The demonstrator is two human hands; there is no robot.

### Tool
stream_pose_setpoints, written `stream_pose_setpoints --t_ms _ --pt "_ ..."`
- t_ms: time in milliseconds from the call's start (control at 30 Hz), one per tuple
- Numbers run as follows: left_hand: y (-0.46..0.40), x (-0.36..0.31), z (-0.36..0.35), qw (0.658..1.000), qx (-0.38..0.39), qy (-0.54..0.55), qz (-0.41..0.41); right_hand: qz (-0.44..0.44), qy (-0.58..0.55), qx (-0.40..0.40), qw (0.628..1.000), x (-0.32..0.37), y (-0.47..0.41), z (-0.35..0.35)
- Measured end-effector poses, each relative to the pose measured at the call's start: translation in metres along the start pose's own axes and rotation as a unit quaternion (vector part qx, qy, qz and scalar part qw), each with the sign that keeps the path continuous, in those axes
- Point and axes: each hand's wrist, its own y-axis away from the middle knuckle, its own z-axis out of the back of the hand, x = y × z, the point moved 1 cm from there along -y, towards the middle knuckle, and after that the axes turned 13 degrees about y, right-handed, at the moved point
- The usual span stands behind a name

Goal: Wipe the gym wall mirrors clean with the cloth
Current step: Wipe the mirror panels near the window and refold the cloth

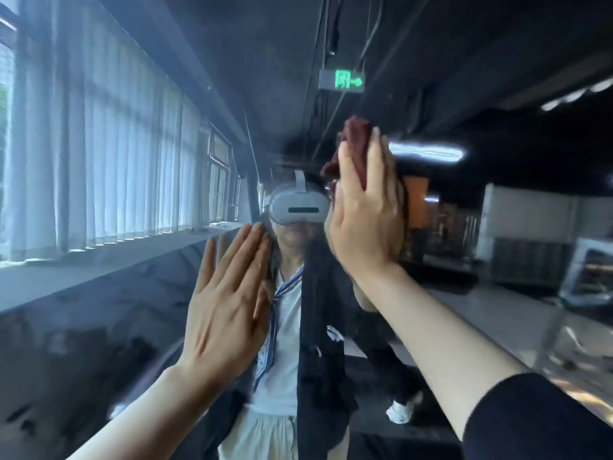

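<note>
The mirror [139,327] fills the frame. The dark red cloth [353,147] is pressed flat against it right of centre by the right hand [365,210], fingers straight and together; cloth edges show above and left of the fingertips. The left hand [229,303] is laid flat on the glass, lower centre, fingers slightly spread. Open glass is seen across the left half and lower right.

Cloth [356,144]: dark red, at 1 o'clock. Headset [298,207] in mirror: white, black front slit, centre. Shirt [285,327]: white; tie [270,330] blue-white striped, 6 o'clock. Exit sign [341,80]: green, 12 o'clock. Blinds [99,161]: pale blue-white vertical slats, 9 o'clock. Sleeve [537,423]: black, 4 o'clock.
</note>
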Motion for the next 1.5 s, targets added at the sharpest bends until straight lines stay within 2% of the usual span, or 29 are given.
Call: stream_pose_setpoints --t_ms 67,133,200,267,333,400,433,467,533,600,667,700,733,800,867,900,933,1000,1067,1167,1233,1367,1433,1500 --pt "0.011 -0.009 -0.011 1.0 -0.007 0.009 0.005 0.152 -0.029 0.026 0.988 0.013 0.045 0.004" --pt "0.021 -0.019 -0.02 1.0 -0.001 0.01 0.011 0.293 -0.036 0.058 0.954 -0.008 0.071 0.014" --pt "0.027 -0.027 -0.027 1.0 0.02 0.006 0.003 0.346 -0.021 0.071 0.935 -0.047 0.067 0.019" --pt "0.028 -0.033 -0.033 0.999 0.042 0.006 -0.015 0.267 0.013 0.06 0.962 -0.086 0.047 0.02" --pt "0.028 -0.036 -0.041 0.998 0.057 0.012 -0.021 0.105 0.028 0.048 0.993 -0.108 0.033 0.021" --pt "0.03 -0.039 -0.048 0.998 0.065 0.019 -0.011 -0.048 0.021 0.027 0.998 -0.096 0.041 0.022" --pt "0.033 -0.041 -0.052 0.997 0.069 0.023 -0.004 -0.078 0.016 0.02 0.997 -0.083 0.057 0.022" --pt "0.038 -0.043 -0.055 0.997 0.075 0.028 0.002 -0.059 0.008 0.024 0.998 -0.07 0.081 0.025" --pt "0.052 -0.048 -0.061 0.995 0.095 0.028 0.009 0.074 -0.011 0.076 0.994 -0.056 0.139 0.034" --pt "0.066 -0.051 -0.066 0.993 0.119 0.01 0.012 0.2 -0.022 0.123 0.972 -0.061 0.182 0.051" --pt "0.073 -0.051 -0.07 0.989 0.146 -0.01 0.015 0.285 -0.024 0.141 0.948 -0.082 0.185 0.06" --pt "0.074 -0.05 -0.071 0.987 0.161 -0.018 0.017 0.291 -0.017 0.134 0.947 -0.093 0.174 0.058" --pt "0.073 -0.05 -0.072 0.984 0.177 -0.025 0.021 0.254 -0.008 0.12 0.96 -0.101 0.157 0.053" --pt "0.071 -0.05 -0.072 0.98 0.193 -0.032 0.03 0.073 0.004 0.085 0.994 -0.119 0.113 0.042" --pt "0.072 -0.05 -0.072 0.981 0.189 -0.034 0.033 -0.107 -0.002 0.046 0.993 -0.124 0.075 0.032" --pt "0.072 -0.05 -0.072 0.981 0.188 -0.035 0.034 -0.146 -0.001 0.035 0.989 -0.118 0.069 0.028" --pt "0.072 -0.05 -0.072 0.981 0.185 -0.036 0.036 -0.144 0.005 0.029 0.989 -0.108 0.073 0.027" --pt "0.072 -0.05 -0.073 0.983 0.178 -0.033 0.039 -0.051 0.005 0.039 0.998 -0.088 0.104 0.029" --pt "0.072 -0.05 -0.074 0.982 0.182 -0.035 0.039 0.051 -0.012 0.098 0.994 -0.076 0.151 0.04" --pt "0.073 -0.049 -0.074 0.981 0.189 -0.04 0.036 0.129 0.004 0.153 0.98 -0.083 0.188 0.06" --pt "0.072 -0.049 -0.073 0.98 0.19 -0.037 0.038 0.105 0.026 0.146 0.983 -0.091 0.168 0.058" --pt "0.072 -0.052 -0.072 0.98 0.189 -0.036 0.046 -0.104 0.044 0.093 0.989 -0.103 0.085 0.041" --pt "0.072 -0.053 -0.072 0.981 0.187 -0.032 0.049 -0.101 0.054 0.086 0.99 -0.097 0.084 0.04" --pt "0.073 -0.053 -0.072 0.981 0.186 -0.028 0.052 -0.049 0.065 0.087 0.993 -0.088 0.121 0.047"
